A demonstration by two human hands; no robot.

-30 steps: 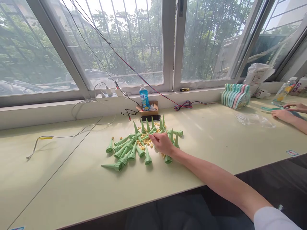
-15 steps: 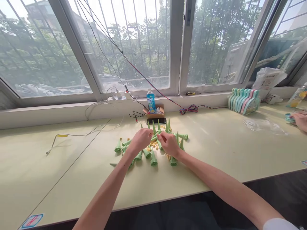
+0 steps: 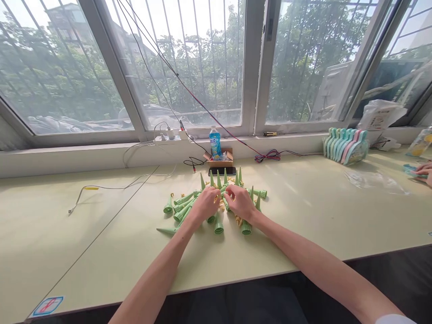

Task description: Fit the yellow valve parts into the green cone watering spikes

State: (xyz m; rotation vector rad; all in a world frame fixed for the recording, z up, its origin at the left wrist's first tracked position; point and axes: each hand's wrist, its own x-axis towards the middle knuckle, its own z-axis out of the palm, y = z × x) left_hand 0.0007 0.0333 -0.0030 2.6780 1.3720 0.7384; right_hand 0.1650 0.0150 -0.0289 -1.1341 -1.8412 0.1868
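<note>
Both of my hands are over a pile of green plastic cones and small yellow pieces on the table. My left hand [image 3: 206, 206] is closed, its fingertips pinched together above the middle of the pile. Close to its right, my right hand [image 3: 240, 203] is curled with thumb and finger together. What sits between the fingertips is too small and covered to make out. A green cone [image 3: 219, 223] lies just below the hands, its ribbed open end facing me. Several cones [image 3: 203, 181] stand point up behind them. Yellow pieces [image 3: 238, 220] lie under my right hand.
Behind the pile are a black phone [image 3: 222, 171] and a small cardboard box [image 3: 221, 163] with a blue bottle [image 3: 215, 143]. Bundled cable [image 3: 267, 156] lies near the sill. Pastel plastic pieces [image 3: 346, 145] stand at right, beside a clear bag [image 3: 374, 180]. Another person's hand [image 3: 425, 171] is at the far right.
My left hand has moved slightly right and down, uncovering more cones on the left. My right hand stays nearly in place. The whole view has shifted slightly.
</note>
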